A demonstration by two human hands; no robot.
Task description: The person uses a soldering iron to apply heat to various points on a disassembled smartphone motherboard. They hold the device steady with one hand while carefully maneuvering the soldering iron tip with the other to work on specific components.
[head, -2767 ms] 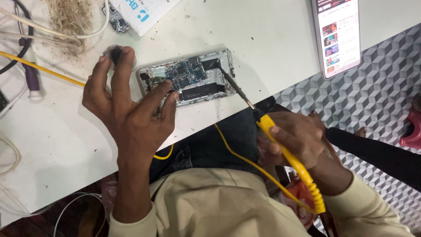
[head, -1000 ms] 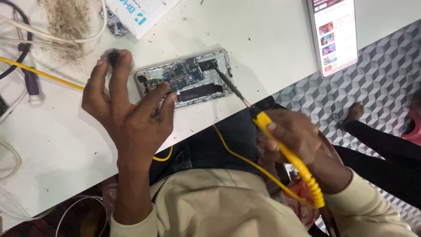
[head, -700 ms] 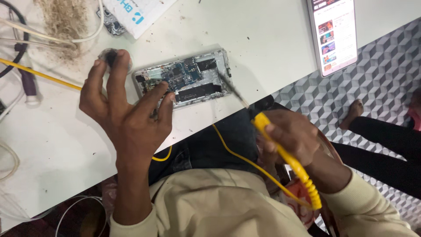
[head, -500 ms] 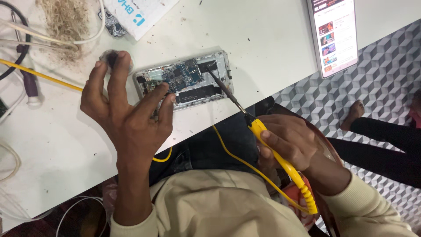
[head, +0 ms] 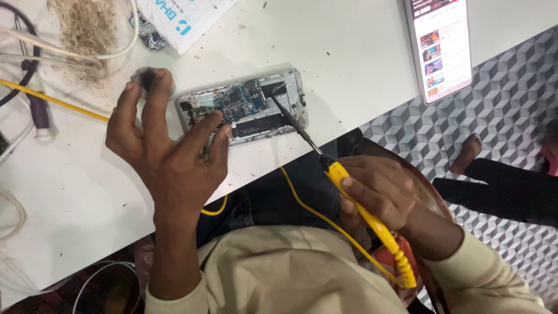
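Here, right hand [head: 378, 195] grips soldering iron [head: 354, 197] over opened phone [head: 244, 107]; left hand [head: 168, 151] spread, lit phone [head: 440, 43] nearby.

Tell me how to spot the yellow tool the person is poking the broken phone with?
Find the white table, then the opened phone with its blue circuit board showing. The soldering iron slants from that phone down to the right hand. It alone has a thick yellow handle and a dark metal tip; the other yellow things nearby are thin cables.
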